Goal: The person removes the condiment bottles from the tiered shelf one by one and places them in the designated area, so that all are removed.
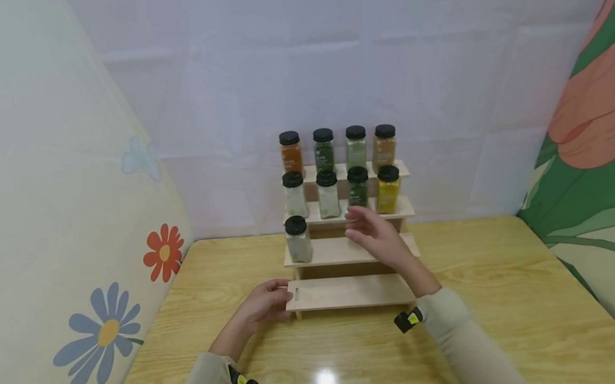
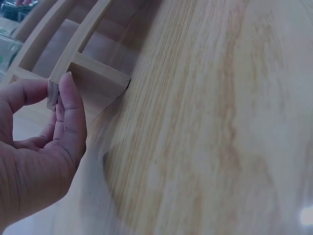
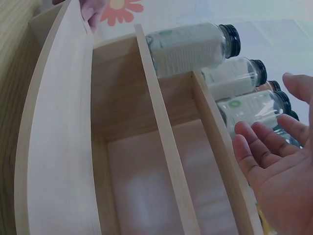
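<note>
A stepped wooden spice rack (image 1: 351, 292) stands on the table in the head view. My left hand (image 1: 265, 304) pinches the left end of its lowest shelf between thumb and fingers, as the left wrist view also shows. Over the second-lowest shelf, my right hand (image 1: 375, 235) hovers with fingers loosely extended and nothing in it. Just behind it are a jar of dark green herbs (image 1: 358, 190) and a yellow spice jar (image 1: 388, 192). A black-capped jar of pale powder (image 1: 299, 246) stands at the left end of the second-lowest shelf.
Orange (image 1: 291, 157), green and brown spice jars line the top shelf. Two pale jars (image 1: 329, 199) share the shelf below with the green and yellow ones. White cloth (image 1: 233, 104) hangs behind the wooden table (image 1: 494, 287); flower-patterned panels flank it.
</note>
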The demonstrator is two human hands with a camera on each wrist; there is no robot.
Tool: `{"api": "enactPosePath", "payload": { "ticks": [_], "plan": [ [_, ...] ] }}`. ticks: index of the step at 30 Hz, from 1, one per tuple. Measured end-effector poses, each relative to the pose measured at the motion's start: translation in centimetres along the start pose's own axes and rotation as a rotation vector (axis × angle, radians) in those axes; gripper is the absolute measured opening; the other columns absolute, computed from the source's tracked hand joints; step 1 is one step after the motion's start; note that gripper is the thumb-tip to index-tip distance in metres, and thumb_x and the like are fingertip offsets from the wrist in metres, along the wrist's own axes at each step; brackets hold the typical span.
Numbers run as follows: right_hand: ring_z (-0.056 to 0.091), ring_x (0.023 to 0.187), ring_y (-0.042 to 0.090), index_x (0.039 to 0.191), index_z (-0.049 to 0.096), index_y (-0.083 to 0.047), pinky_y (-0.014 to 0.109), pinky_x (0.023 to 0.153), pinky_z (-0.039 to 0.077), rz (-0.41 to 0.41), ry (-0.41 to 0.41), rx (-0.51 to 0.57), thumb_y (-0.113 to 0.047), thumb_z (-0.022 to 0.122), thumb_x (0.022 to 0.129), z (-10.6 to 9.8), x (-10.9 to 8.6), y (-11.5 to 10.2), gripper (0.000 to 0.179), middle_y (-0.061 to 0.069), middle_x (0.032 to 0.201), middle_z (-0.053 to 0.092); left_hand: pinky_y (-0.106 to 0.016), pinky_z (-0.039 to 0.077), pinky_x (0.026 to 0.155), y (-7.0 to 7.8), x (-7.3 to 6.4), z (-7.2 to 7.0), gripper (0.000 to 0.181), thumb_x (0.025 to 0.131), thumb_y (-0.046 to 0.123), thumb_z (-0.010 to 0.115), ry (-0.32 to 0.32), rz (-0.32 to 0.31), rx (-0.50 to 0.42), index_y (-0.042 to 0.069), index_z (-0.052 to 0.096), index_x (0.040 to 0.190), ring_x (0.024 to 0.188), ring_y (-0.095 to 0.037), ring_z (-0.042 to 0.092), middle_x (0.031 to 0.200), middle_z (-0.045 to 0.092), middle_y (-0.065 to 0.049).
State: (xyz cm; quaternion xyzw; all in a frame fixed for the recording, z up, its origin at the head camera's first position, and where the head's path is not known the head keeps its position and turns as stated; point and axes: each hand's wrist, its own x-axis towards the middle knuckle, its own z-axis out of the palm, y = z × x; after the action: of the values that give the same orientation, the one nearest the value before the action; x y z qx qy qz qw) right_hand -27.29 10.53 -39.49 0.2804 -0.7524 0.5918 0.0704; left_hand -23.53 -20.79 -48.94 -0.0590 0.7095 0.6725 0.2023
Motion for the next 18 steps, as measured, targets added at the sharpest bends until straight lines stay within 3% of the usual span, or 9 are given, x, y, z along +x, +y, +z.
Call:
{"api": "enactPosePath", "payload": {
  "ticks": [9,18],
  "plan": [
    [0.059,0.120,0.045,0.143,0.044,0.008,0.047,0.104,0.049,0.001,-0.037,0.085,0.002,0.063,0.097,1.7,1.3,0.1,0.051,0.035,0.134,0.053,-0.033,0.059,0.074,0.2,-0.3,0.4,0.051,0.095,0.009,0.065,0.008,0.001,-0.012,-0.007,0.046,0.139,0.093,-0.020,0.067,0.119,0.064,-0.015],
    [0.058,0.122,0.043,0.144,0.045,0.007,0.045,0.103,0.050,0.027,-0.076,0.104,-0.002,0.064,0.098,3.4,2.4,-0.1,0.051,0.030,0.137,0.054,-0.031,0.057,0.071,0.0,-0.2,0.4,0.049,0.094,0.008,0.063,0.001,0.011,0.000,-0.008,0.045,0.136,0.088,-0.018,0.065,0.108,0.064,-0.010]
  ]
}}
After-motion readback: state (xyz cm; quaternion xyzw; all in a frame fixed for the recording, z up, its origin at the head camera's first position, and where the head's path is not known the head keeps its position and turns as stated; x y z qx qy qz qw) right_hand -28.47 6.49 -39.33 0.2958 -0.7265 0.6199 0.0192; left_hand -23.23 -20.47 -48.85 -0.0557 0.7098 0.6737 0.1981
